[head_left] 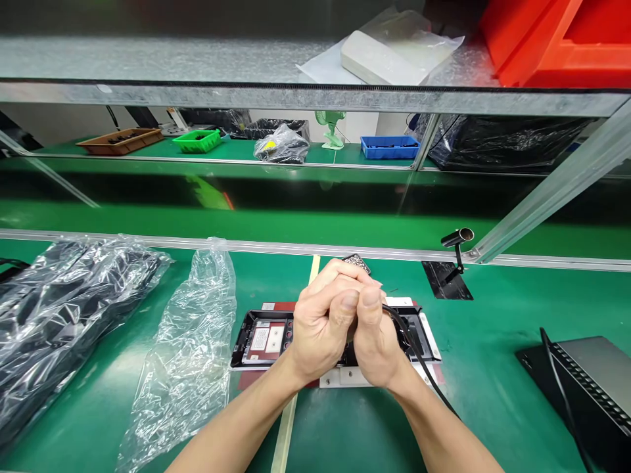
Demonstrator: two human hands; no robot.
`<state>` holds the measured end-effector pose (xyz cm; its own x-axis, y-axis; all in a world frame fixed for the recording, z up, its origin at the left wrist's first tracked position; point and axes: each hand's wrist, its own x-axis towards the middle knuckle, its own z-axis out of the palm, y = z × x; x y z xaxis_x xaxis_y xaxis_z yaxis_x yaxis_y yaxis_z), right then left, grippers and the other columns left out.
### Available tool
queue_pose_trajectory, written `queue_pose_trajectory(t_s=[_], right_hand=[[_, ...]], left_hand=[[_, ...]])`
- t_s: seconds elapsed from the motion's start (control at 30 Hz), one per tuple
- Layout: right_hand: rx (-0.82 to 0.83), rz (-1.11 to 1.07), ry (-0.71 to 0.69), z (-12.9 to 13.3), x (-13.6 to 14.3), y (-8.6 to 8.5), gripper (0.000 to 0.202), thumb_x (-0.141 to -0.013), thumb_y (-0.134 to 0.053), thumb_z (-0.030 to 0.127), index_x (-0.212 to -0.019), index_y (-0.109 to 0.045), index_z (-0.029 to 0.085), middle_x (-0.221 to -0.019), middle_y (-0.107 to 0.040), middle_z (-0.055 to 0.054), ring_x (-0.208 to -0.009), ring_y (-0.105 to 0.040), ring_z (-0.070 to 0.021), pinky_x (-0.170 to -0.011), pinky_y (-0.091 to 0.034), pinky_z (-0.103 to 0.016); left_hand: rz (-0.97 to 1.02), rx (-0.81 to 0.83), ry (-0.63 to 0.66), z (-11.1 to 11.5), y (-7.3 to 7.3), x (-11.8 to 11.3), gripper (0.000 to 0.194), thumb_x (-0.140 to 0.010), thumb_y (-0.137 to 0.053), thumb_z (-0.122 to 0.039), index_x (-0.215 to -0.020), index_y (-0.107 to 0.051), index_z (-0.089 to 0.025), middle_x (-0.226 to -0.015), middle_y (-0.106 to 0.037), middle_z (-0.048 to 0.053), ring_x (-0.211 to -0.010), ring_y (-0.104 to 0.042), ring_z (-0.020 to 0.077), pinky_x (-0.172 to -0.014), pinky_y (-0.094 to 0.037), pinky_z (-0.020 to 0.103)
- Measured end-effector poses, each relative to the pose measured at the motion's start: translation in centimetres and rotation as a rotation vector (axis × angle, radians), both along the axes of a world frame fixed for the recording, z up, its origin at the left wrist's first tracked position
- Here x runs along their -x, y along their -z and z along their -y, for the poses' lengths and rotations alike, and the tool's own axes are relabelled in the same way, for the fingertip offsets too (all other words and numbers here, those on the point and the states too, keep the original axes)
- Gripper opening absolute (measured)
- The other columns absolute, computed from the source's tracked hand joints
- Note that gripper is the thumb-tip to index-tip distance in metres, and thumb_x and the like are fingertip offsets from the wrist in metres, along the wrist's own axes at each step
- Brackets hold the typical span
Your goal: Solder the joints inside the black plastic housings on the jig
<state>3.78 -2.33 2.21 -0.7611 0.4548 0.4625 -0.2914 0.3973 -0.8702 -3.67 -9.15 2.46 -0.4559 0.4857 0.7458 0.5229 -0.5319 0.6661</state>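
Note:
My left hand (318, 322) and my right hand (377, 338) are closed together, thumbs side by side, above the middle of a black plastic housing (419, 332). Out from the right hand's fingers runs a black cable (414, 348), passing beside the wrist toward the lower right. Whatever lies between the palms is hidden. The long, shallow housing rests on a red and white fixture (350, 377). Through its left-hand opening a white label (261, 337) shows. My hands cover the housing's centre.
At left lie a clear plastic bag (192, 341) and bagged black parts (73, 295). A small black stand with a metal tube (457, 238) stands at back right. A black panel (586, 381) with a cable lies right. A metal shelf (246, 95) spans overhead, holding a red bin (557, 59).

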Motion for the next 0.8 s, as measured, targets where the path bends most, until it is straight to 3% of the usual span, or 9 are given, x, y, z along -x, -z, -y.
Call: queue_pose_trajectory(t_s=[0.1, 0.23, 0.57, 0.8], right_hand=[[0.017, 0.006, -0.047, -0.04, -0.28, -0.24, 0.06, -0.102, -0.019, 0.061, -0.078, -0.056, 0.021, -0.082, -0.063, -0.006, -0.086, -0.063, -0.0177, -0.082, -0.054, -0.031], [-0.01, -0.056, -0.083, 0.21, -0.29, -0.27, 0.065, -0.103, -0.015, 0.059, -0.079, -0.059, 0.019, -0.086, -0.066, -0.008, -0.084, -0.062, -0.0176, -0.078, -0.052, -0.032], [0.03, -0.097, -0.041, 0.22, 0.16, 0.47, 0.064, -0.104, -0.014, 0.055, -0.063, -0.049, 0.021, -0.068, -0.06, -0.005, -0.07, -0.058, -0.0167, -0.068, -0.048, -0.032], [0.129, -0.062, -0.017, 0.32, 0.61, 0.46, 0.062, -0.098, -0.019, 0.069, -0.06, -0.043, 0.025, -0.06, -0.057, -0.006, -0.066, -0.059, -0.0208, -0.064, -0.053, -0.035]], left_hand=[[-0.022, -0.008, -0.006, 0.06, -0.02, -0.04, 0.034, -0.104, -0.047, -0.034, -0.094, -0.074, -0.016, -0.092, -0.071, 0.01, -0.089, -0.065, 0.0207, -0.077, -0.056, 0.037], [-0.078, -0.041, -0.027, -0.02, -0.14, -0.25, 0.034, -0.104, -0.047, -0.033, -0.088, -0.071, -0.014, -0.086, -0.069, 0.01, -0.087, -0.064, 0.02, -0.075, -0.056, 0.036], [-0.09, -0.031, -0.046, -0.62, 0.03, -0.27, 0.031, -0.103, -0.048, -0.031, -0.091, -0.07, -0.014, -0.089, -0.067, 0.011, -0.086, -0.063, 0.0188, -0.073, -0.057, 0.034], [-0.075, -0.037, -0.063, -0.71, 0.34, -0.25, 0.03, -0.103, -0.048, -0.033, -0.093, -0.069, -0.014, -0.09, -0.07, 0.01, -0.088, -0.065, 0.0193, -0.075, -0.056, 0.035]])
